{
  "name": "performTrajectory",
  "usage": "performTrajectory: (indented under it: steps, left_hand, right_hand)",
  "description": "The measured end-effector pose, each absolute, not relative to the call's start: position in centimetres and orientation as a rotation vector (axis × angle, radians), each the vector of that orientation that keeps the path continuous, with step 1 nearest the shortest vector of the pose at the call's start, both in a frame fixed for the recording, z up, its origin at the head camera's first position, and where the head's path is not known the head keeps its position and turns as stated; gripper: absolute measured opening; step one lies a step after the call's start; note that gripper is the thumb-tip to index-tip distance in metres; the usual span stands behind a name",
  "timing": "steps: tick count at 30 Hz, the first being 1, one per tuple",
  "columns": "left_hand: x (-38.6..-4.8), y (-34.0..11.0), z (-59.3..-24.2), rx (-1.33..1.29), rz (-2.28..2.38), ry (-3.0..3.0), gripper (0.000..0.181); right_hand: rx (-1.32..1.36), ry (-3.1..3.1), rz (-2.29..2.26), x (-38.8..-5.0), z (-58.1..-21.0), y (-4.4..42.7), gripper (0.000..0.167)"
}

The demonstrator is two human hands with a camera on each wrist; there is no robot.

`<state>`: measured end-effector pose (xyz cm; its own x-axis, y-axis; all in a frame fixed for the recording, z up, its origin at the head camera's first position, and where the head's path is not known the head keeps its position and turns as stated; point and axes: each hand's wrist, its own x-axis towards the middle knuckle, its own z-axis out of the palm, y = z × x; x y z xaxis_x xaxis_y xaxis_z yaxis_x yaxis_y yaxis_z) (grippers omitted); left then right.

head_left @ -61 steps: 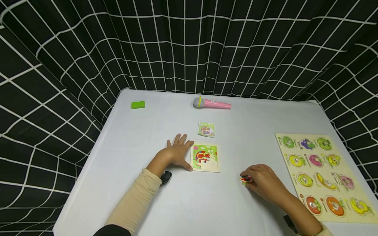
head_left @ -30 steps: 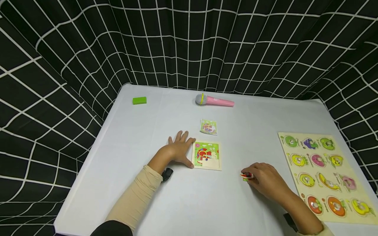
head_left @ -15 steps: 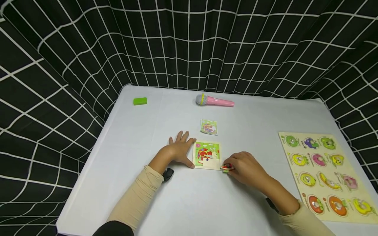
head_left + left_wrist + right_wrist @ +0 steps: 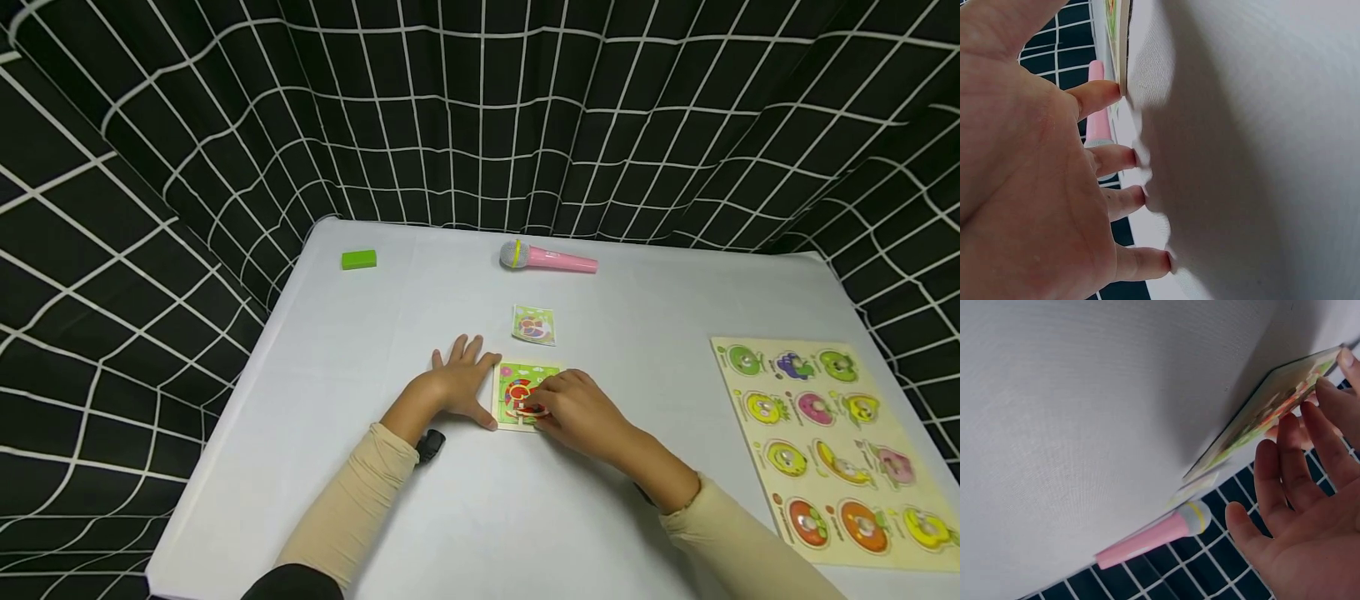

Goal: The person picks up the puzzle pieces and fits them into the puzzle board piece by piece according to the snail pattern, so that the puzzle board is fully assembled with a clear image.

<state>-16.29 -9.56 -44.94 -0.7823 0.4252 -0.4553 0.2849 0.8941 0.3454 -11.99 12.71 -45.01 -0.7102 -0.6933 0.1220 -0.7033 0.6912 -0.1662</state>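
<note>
My left hand (image 4: 459, 387) spreads its fingers along the left side of a small square jigsaw board (image 4: 528, 372) showing a red snail on green. In the left wrist view the index fingertip touches the edge of the jigsaw board (image 4: 1124, 53), and the other fingertips rest on the cloth. My right hand (image 4: 588, 417) pinches a red jigsaw piece (image 4: 533, 411) over the board's lower right part, which the fingers partly cover. From the right wrist, the board (image 4: 1260, 419) appears side-on beneath the fingers; whether the piece lies flat, I cannot tell.
A picture card (image 4: 533, 325) of the same snail lies just beyond the board. Farther back are a pink toy microphone (image 4: 555, 260) and a green block (image 4: 359, 260). A large fruit peg puzzle (image 4: 806, 442) lies at the right of the white table (image 4: 300, 367).
My right hand has moved left with the jigsaw piece, from the bare cloth beside the fruit puzzle to over the board. My left hand has stayed at the board's left side.
</note>
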Motion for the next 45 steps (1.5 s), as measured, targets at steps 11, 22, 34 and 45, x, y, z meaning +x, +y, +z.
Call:
performTrajectory:
  steps: [11,22,34,45]
  left_hand:
    - [-16.4,-9.5,-44.9,0.523,0.32,2.529,0.108]
    - [-16.3,-9.5,-44.9,0.516,0.321,2.521,0.109]
    - [-16.4,-9.5,-45.2,0.513,0.349,2.525,0.11]
    - [-16.4,-9.4,-45.4,0.506,0.343,2.521,0.111]
  right_hand:
    - [1.18,-2.837,0.319,-12.1,-45.5,12.2,0.024]
    - [1.159,-2.852,0.319,-12.1,-45.7,12.2,0.022]
    - [1.161,-2.92,0.395,-11.2,-44.9,13.3,0.027]
    - [0.873,-3.004,0.478,-9.4,-44.0,20.0,0.038]
